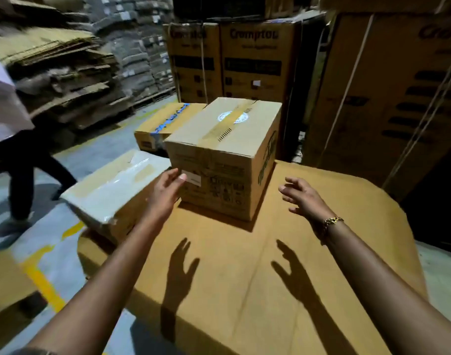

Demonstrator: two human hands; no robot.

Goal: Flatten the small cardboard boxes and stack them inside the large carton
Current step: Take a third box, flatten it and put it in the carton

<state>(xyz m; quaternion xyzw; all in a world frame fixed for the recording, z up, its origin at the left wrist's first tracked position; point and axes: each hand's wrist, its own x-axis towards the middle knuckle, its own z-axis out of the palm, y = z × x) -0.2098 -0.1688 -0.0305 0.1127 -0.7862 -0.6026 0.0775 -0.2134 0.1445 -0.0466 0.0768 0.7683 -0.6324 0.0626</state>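
A small taped cardboard box [224, 155] stands upright and closed on a broad flat sheet of brown cardboard [257, 278], toward its far side. My left hand [165, 193] is open at the box's near left corner, fingertips touching its front face by a white label. My right hand [301, 196], with a bracelet on the wrist, hovers open to the right of the box, a short gap away from it. Two more small boxes lie to the left: one with clear tape [111, 190] and one with blue tape [165, 124] behind it.
Tall printed cartons [252, 60] and a larger strapped carton [388, 93] wall off the back and right. Stacks of flattened cardboard [60, 73] rise at the left. A person [11, 139] walks across the grey floor with yellow lines [42, 280] at left.
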